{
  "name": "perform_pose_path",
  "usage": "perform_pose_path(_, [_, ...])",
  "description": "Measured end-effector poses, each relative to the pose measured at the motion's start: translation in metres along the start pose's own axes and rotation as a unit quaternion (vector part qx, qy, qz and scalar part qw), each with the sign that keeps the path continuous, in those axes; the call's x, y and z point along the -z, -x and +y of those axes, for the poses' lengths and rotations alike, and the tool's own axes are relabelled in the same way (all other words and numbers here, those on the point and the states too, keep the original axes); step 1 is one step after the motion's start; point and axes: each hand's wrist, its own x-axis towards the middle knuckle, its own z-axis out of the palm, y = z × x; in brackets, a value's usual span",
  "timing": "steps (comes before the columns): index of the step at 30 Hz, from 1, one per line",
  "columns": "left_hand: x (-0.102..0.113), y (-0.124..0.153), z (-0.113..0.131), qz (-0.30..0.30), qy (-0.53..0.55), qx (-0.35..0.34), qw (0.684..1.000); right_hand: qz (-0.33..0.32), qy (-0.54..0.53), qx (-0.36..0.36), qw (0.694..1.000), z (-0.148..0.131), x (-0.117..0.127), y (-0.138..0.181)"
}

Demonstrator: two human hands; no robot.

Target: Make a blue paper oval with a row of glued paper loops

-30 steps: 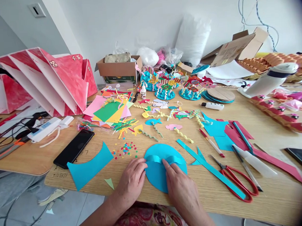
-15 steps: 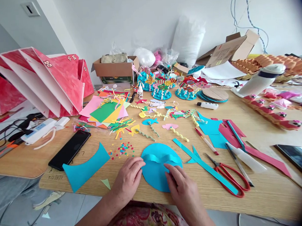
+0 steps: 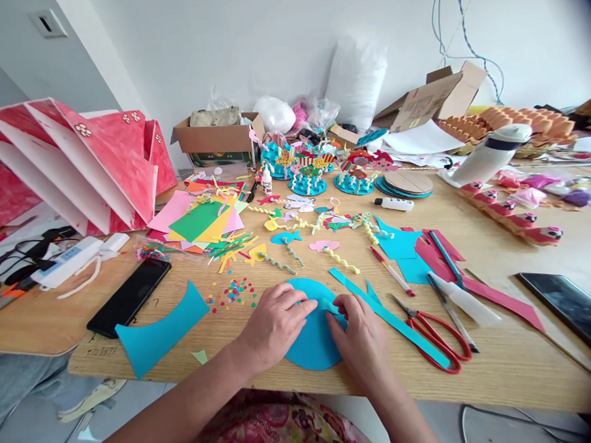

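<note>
A blue paper disc (image 3: 313, 338) lies at the near edge of the wooden table (image 3: 502, 362), with a wavy blue paper strip (image 3: 328, 303) standing on its top. My left hand (image 3: 275, 323) rests on the disc's left side, its fingers reaching onto the strip. On the right side my right hand (image 3: 362, 339) has its fingertips pinched on the strip. Both hands nearly meet over the middle of the disc and hide much of it.
Red-handled scissors (image 3: 435, 339) and a long blue strip (image 3: 392, 318) lie right of the disc. A blue curved offcut (image 3: 156, 332) and a black phone (image 3: 130, 297) lie to the left. Coloured confetti (image 3: 234, 293), paper sheets (image 3: 202, 222), finished blue craft pieces (image 3: 307, 169) and boxes fill the far side.
Both hands have moved forward and inward over the disc until they nearly meet on the wavy strip. The camera has turned slightly right.
</note>
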Motion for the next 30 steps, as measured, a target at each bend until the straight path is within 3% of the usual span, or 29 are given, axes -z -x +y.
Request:
perform_pose_path(7, [0.0, -0.021, -0.013, -0.069, 0.068, 0.037, 0.995, 0.002, -0.02, -0.005, 1.0, -0.001, -0.003, 0.0])
perform_pose_path(14, [0.014, -0.057, -0.012, -0.208, 0.101, 0.056, 0.971, 0.011, -0.029, -0.01, 0.999, -0.001, -0.005, 0.002])
perform_pose_path(19, [0.008, -0.074, -0.013, -0.287, 0.135, 0.071, 0.946, 0.017, -0.037, -0.008, 0.999, 0.0, -0.005, 0.005])
perform_pose_path(30, [-0.001, -0.084, -0.015, -0.321, 0.144, 0.081, 0.932, 0.015, -0.062, -0.033, 0.997, 0.005, -0.003, 0.01])
